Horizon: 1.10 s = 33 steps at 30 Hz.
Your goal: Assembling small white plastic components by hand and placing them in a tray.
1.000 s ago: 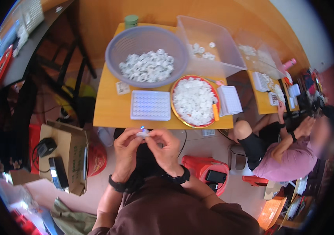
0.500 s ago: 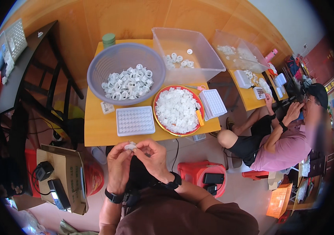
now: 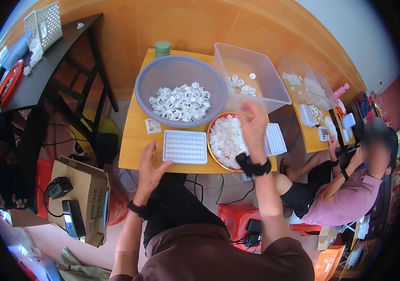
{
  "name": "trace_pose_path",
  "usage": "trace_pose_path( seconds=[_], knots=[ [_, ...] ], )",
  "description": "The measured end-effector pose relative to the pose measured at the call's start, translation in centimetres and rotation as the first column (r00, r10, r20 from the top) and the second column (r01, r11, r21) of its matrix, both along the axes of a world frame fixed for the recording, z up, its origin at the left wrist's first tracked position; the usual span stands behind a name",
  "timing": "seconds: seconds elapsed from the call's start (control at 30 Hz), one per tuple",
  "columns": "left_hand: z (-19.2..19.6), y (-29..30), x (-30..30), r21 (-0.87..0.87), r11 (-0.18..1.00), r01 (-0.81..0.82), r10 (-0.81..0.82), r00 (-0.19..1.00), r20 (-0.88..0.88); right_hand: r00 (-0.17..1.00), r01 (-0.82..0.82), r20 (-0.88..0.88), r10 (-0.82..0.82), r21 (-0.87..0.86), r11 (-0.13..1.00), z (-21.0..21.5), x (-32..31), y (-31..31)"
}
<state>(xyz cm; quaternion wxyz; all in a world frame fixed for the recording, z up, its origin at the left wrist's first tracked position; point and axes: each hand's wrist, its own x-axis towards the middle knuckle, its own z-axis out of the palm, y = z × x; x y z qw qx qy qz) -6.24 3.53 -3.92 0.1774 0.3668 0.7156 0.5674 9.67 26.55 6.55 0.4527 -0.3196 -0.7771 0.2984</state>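
Basin [image 3: 181, 75] w/ small parts sits at table [image 3: 132, 145] back; clear tub [image 3: 251, 70] to its right. Tray [image 3: 185, 146] in front of basin, plate [image 3: 221, 140] right of tray. Left hand [image 3: 148, 171] at table's front edge, left of tray; right hand [image 3: 254, 126] over plate.

The person wears a brown short-sleeved top [image 3: 218, 255] and black trousers [image 3: 181, 206]. A black band circles the left wrist [image 3: 137, 209] at seven o'clock; a wider black strap wraps the right wrist [image 3: 254, 166] near centre.
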Motion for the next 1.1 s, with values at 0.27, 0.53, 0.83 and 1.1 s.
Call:
trace_pose_path(
  seconds=[0.27,0.53,0.83,1.1],
  knots=[
    [-0.5,2.2,-0.6,-0.095,0.978,0.183,-0.197,0.965,-0.170,0.704,-0.496,0.581,0.408,-0.009,0.868,-4.8,-1.2,-6.0],
    [-1.0,2.0,-0.5,-0.094,0.979,0.179,-0.195,0.957,-0.214,0.607,-0.556,0.662,0.439,-0.041,0.830,-4.9,-1.8,-5.4],
    [-1.8,2.8,-0.1,-0.050,0.972,0.228,-0.233,0.952,-0.196,0.701,-0.489,0.597,0.390,0.003,0.872,-4.2,-1.0,-5.7],
    [-2.5,2.2,-0.4,0.097,0.966,0.240,-0.246,0.968,0.055,0.760,-0.411,0.604,0.241,0.159,0.897,-2.0,0.8,-7.4]
  ],
)
